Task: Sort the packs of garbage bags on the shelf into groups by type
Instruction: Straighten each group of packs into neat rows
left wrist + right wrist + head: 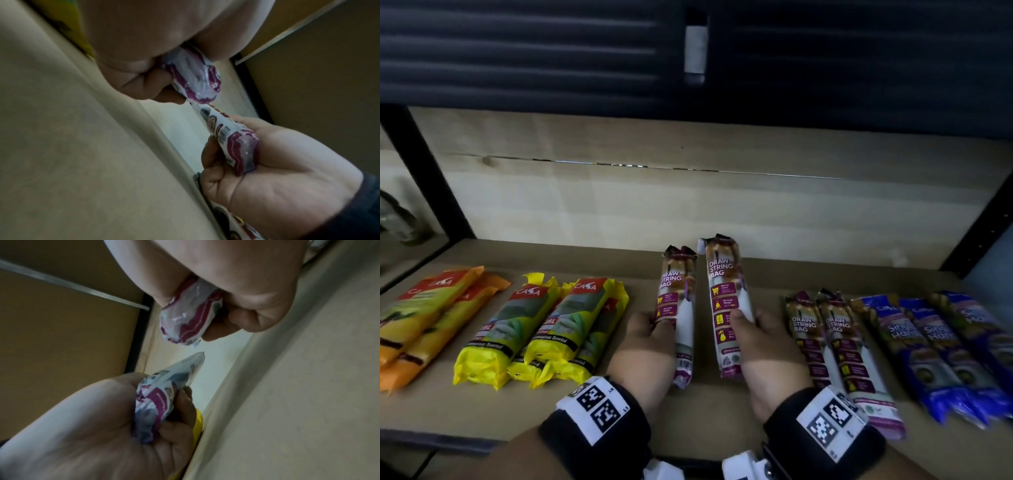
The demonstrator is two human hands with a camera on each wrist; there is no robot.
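1. Two purple-and-white "Draw String Bag" packs are held up over the middle of the shelf (722, 404), side by side with a gap between them, far ends tilted up and away.
2. Left pack (677, 308): left hand (645, 346) grasps it at mid-length, thumb on the printed face, fingers wrapped underneath. Left wrist view shows the pack's near end (195, 79) sticking out of the closed fingers.
3. Right pack (726, 301): right hand (767, 346) grasps it below the middle, thumb on the front, fingers curled round the back. It sits slightly farther and higher than the left pack. Right wrist view shows its crumpled near end (191, 313) in the fist.
4. Both packs appear clear of the shelf board; neither touches the other.
5. Right of the hands: two more draw string packs (835, 346) lie flat, side by side, touching.
6. Farther right: three blue packs (935, 346) lie in a row, close together, near the right end of the shelf.
7. Left of the hands: yellow Casa packs (541, 329), piled and overlapping; the exact count is unclear.
8. Far left: orange Casa packs (431, 318), two visible, overlapping, partly cut off by the frame edge.
9. Both wrists carry black bands with white coded markers (595, 407).
10. Behind the packs, a pale wood back panel (688, 205); dark slatted surface above.
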